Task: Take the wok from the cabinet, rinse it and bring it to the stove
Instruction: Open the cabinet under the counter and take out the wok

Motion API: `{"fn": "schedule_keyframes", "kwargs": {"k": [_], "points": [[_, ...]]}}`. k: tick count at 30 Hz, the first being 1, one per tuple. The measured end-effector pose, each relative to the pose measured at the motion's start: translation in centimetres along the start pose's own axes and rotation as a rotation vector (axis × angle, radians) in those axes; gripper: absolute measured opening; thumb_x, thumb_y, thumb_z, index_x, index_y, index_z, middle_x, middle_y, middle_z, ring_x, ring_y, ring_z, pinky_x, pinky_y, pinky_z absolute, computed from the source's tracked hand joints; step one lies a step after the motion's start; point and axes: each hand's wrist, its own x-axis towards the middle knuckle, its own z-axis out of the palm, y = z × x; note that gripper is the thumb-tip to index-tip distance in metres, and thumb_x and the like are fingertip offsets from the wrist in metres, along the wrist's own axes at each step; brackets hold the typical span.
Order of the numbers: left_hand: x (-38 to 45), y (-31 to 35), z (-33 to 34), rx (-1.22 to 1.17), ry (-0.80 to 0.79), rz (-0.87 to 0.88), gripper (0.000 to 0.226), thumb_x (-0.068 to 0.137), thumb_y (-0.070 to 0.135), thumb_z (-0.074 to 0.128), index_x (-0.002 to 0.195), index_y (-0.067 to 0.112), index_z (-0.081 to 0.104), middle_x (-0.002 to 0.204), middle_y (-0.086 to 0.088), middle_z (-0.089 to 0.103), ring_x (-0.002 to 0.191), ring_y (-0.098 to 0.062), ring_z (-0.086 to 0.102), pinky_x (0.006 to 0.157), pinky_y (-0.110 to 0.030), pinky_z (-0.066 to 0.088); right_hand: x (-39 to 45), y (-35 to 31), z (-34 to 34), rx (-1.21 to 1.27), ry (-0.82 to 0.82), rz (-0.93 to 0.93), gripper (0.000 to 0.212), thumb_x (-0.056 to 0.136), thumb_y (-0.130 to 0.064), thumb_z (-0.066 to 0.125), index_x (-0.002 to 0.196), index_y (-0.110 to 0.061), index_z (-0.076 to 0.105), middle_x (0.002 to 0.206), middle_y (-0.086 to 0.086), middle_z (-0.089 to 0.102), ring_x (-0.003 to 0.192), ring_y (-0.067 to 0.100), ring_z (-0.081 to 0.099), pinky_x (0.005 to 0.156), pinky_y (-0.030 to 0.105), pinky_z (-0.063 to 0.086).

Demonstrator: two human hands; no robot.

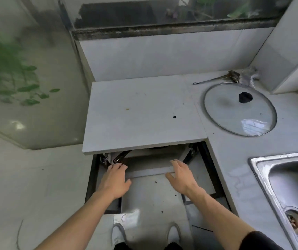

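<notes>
Under the grey countertop (144, 112) the cabinet stands open, its grey door panel (150, 170) tilted out toward me on metal hinges. My left hand (115, 179) grips the panel's upper edge at its left end, fingers curled over it beside a hinge (118, 158). My right hand (180, 175) lies on the same edge further right, fingers fairly straight and thumb against the front face. Inside, only a dark shape (158, 147) shows just below the countertop; I cannot tell whether it is the wok. No stove is in view.
A glass lid (240, 109) with a black knob lies on the counter at right, with a metal utensil (216, 78) and crumpled plastic (249, 76) behind it. A steel sink (289, 186) is at far right. My shoes (119, 233) stand on the tiled floor below.
</notes>
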Motion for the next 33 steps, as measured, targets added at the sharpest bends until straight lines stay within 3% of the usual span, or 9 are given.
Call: {"fn": "schedule_keyframes", "kwargs": {"k": [9,25,29,33], "points": [[-0.5,2.1,3.1,-0.096,0.008,-0.119,0.056,0.092,0.031,0.055,0.142,0.016,0.038,0.148,-0.002,0.035,0.138,-0.021,0.025,0.113,-0.033,0.029,1.2,3.3,-0.2,-0.038,-0.044,-0.063,0.059,0.097,-0.043,0.049,0.147,-0.016,0.032,0.155,0.004,0.033,0.144,0.024,0.024,0.116,0.039,0.027],[9.8,-5.4,12.6,-0.144,0.061,-0.132,0.053,0.091,0.032,0.054,0.139,0.017,0.039,0.141,-0.004,0.041,0.130,-0.023,0.031,0.108,-0.038,0.036,9.1,6.1,8.3,-0.145,0.014,-0.120,0.058,0.097,-0.036,0.053,0.148,-0.017,0.032,0.155,0.003,0.033,0.143,0.023,0.026,0.117,0.037,0.026],[12.2,-6.2,14.8,-0.139,0.143,-0.125,0.054,0.090,0.034,0.054,0.139,0.017,0.039,0.143,-0.004,0.039,0.132,-0.024,0.029,0.110,-0.040,0.034,12.1,6.8,11.2,-0.104,0.068,-0.157,0.058,0.096,-0.033,0.054,0.148,-0.014,0.034,0.156,0.007,0.031,0.143,0.025,0.026,0.118,0.038,0.025],[16.4,-6.5,17.5,-0.122,0.300,-0.107,0.053,0.091,0.036,0.053,0.139,0.018,0.040,0.143,-0.004,0.040,0.133,-0.024,0.031,0.111,-0.037,0.031,16.9,7.7,14.7,-0.035,0.254,-0.265,0.055,0.095,-0.030,0.056,0.145,-0.014,0.039,0.154,0.008,0.033,0.143,0.024,0.025,0.116,0.035,0.023]]}}
